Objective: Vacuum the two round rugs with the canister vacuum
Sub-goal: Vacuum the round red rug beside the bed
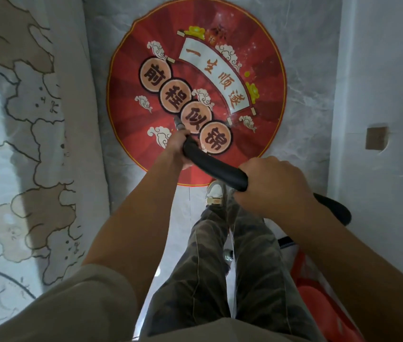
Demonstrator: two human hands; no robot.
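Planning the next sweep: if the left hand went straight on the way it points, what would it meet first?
Likely the red round rug: the left hand grips the black vacuum tube, aimed forward and down at the rug's middle. Nothing else shows between; height is unclear.

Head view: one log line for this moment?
left hand grips black hose front | right hand grips hose rear | metal tip over red rug

Grey marble floor [304, 45], white wall [380, 70]
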